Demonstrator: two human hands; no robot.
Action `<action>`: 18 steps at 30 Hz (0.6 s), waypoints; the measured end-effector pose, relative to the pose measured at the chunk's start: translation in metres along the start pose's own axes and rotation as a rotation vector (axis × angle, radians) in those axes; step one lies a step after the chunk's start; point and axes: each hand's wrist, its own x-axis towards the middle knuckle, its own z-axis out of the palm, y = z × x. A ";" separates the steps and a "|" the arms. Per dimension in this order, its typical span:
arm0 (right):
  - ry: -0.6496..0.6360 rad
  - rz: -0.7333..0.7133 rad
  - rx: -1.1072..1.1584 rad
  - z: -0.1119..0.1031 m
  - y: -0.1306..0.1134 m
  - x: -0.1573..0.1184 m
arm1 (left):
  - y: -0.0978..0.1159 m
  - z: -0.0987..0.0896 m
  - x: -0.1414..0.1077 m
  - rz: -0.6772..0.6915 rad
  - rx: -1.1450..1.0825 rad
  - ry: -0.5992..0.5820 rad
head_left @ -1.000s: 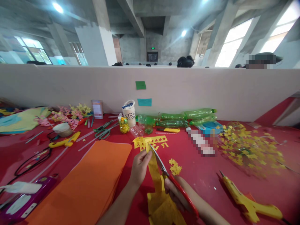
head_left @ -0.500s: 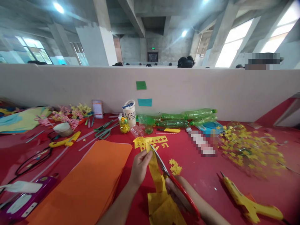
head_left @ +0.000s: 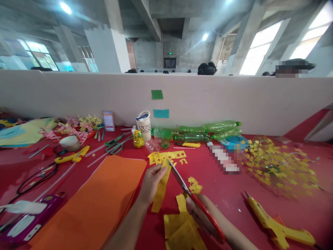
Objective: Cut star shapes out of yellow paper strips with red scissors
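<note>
My left hand [head_left: 152, 182] pinches a long yellow felt strip [head_left: 160, 194] near its upper end; the strip hangs down toward the lower left. Red-handled scissors [head_left: 183, 182] are gripped in my right hand [head_left: 201, 210], their blades pointing up and left, with the tips at the strip's upper right edge. Just beyond lies a yellow sheet with star-shaped holes [head_left: 179, 155]. A small heap of yellow stars [head_left: 194, 185] rests right of the blades. Below my hands sit larger yellow felt pieces [head_left: 182, 231], partly covered by my right hand.
Orange sheets [head_left: 96, 198] lie at left, beside a purple power strip [head_left: 31, 222]. One yellow glue gun [head_left: 278, 222] is at lower right, another glue gun [head_left: 73, 155] at left. Green bottles [head_left: 203, 132] and a paper cup [head_left: 143, 125] stand along the white partition [head_left: 221, 97].
The strip's lower end has swung left, away from the yellow pieces below. My left hand has shifted slightly left, and the scissors a little right and down.
</note>
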 end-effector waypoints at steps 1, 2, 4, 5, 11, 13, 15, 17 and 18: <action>0.002 0.001 -0.004 0.000 0.000 0.000 | 0.000 -0.001 0.000 0.000 0.007 -0.005; 0.004 0.002 -0.005 0.000 0.000 0.000 | 0.000 -0.002 0.000 0.003 0.020 -0.009; 0.009 0.010 -0.006 -0.001 -0.001 -0.001 | -0.001 -0.005 0.002 0.010 0.061 -0.014; 0.012 0.014 -0.007 -0.001 -0.001 -0.001 | -0.001 -0.006 0.003 0.016 0.090 -0.017; 0.073 0.017 0.043 -0.001 -0.001 0.001 | 0.005 -0.011 0.007 0.282 0.340 0.175; 0.089 0.023 0.055 -0.001 0.000 0.005 | 0.008 -0.009 0.004 0.401 0.399 0.268; 0.096 0.030 0.060 -0.001 0.002 0.008 | 0.008 -0.004 -0.002 0.348 0.415 0.146; 0.103 0.028 0.066 -0.001 0.004 0.011 | 0.002 0.003 -0.006 0.099 0.392 -0.185; 0.106 0.023 0.072 -0.001 0.005 0.012 | -0.002 0.008 -0.008 -0.054 0.373 -0.356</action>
